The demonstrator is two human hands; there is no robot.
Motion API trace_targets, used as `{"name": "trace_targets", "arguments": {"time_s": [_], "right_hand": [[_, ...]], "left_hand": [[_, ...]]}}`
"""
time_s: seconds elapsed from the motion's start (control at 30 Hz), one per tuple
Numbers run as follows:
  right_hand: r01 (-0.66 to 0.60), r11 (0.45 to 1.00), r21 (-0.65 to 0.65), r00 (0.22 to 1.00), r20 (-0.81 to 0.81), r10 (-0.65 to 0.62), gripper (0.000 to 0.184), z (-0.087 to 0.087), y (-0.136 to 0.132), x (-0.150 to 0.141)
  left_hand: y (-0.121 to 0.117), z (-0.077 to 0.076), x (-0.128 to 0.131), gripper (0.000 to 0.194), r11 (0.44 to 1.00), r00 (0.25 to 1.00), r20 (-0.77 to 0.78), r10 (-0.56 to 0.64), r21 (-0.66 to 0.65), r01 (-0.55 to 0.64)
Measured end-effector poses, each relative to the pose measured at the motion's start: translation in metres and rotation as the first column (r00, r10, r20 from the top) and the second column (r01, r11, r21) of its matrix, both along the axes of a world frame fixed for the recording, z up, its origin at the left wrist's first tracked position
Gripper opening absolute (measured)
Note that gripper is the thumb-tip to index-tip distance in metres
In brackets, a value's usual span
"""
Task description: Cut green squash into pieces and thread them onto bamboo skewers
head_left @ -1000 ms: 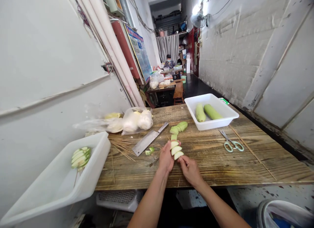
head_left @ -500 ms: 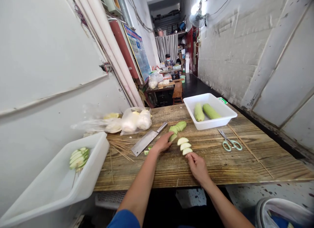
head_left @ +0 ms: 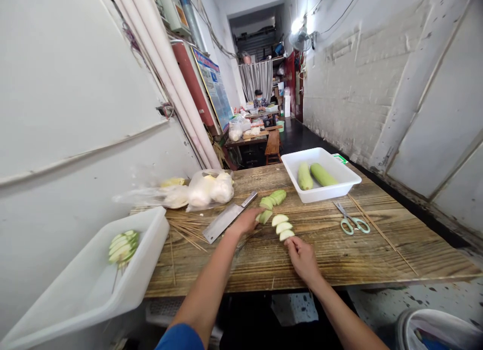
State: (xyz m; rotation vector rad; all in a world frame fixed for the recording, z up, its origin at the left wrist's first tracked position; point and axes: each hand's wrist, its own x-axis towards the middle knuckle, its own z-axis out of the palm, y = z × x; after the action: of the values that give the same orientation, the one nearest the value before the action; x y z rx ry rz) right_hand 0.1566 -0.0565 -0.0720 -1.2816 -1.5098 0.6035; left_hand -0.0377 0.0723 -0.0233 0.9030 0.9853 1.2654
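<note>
My right hand [head_left: 303, 256] is closed at the lower end of a skewer of three pale half-round squash slices [head_left: 284, 228]. The stick itself hardly shows. My left hand [head_left: 249, 222] pinches a cut squash slice [head_left: 265, 217] just in front of a row of overlapping green slices [head_left: 277, 196] on the wooden table [head_left: 260, 269]; its fingertips are partly hidden. Left of that hand lies a cleaver [head_left: 222, 223], its handle pointing away from me.
Two whole squashes [head_left: 323, 174] lie in a white tray [head_left: 320, 195]. Scissors [head_left: 353, 223] and long sticks [head_left: 383, 234] are at right. At left are bamboo skewers [head_left: 184, 224], bagged white food [head_left: 209, 190] and a white bin [head_left: 151, 249] holding skewered slices [head_left: 123, 247]. A person [head_left: 259, 102] sits far back.
My left hand has drawn back slightly from the row, with a slice now apart from it in the fingers. The right hand and its skewer have barely moved. The view has shifted slightly.
</note>
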Motion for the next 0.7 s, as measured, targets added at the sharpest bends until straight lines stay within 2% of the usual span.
{"name": "trace_targets", "arguments": {"time_s": [0.07,0.17,0.27,0.37,0.4,0.53,0.7], "right_hand": [[0.006,1.0,0.011,1.0,-0.003,-0.006,0.03,0.001,0.0,0.0],[-0.005,0.999,0.035,1.0,0.022,0.004,0.03,0.003,-0.002,-0.001],[-0.069,0.996,0.057,0.993,0.105,0.062,0.03,0.007,-0.006,-0.003],[-0.137,0.988,0.067,0.979,0.159,0.125,0.03,0.01,-0.009,-0.005],[-0.156,0.986,0.065,0.976,0.167,0.144,0.03,0.01,-0.009,-0.006],[-0.203,0.978,0.051,0.959,0.211,0.188,0.029,0.011,-0.01,-0.006],[-0.248,0.969,0.017,0.932,0.277,0.234,0.03,0.012,-0.01,-0.007]], "left_hand": [[-0.003,0.004,0.001,0.036,0.998,0.999,-0.009,-0.049,-0.044,0.049],[-0.01,0.009,0.001,0.033,0.995,0.997,0.043,-0.06,-0.079,0.063],[-0.02,0.008,0.002,0.019,0.983,0.981,0.18,-0.071,-0.157,0.1],[-0.028,0.0,0.006,0.004,0.964,0.942,0.332,-0.051,-0.23,0.134],[-0.029,-0.003,0.008,0.004,0.958,0.928,0.371,-0.042,-0.248,0.142],[-0.033,-0.015,0.016,0.022,0.941,0.865,0.502,0.002,-0.293,0.168],[-0.031,-0.017,0.02,0.017,0.943,0.791,0.606,0.077,-0.301,0.14]]}}
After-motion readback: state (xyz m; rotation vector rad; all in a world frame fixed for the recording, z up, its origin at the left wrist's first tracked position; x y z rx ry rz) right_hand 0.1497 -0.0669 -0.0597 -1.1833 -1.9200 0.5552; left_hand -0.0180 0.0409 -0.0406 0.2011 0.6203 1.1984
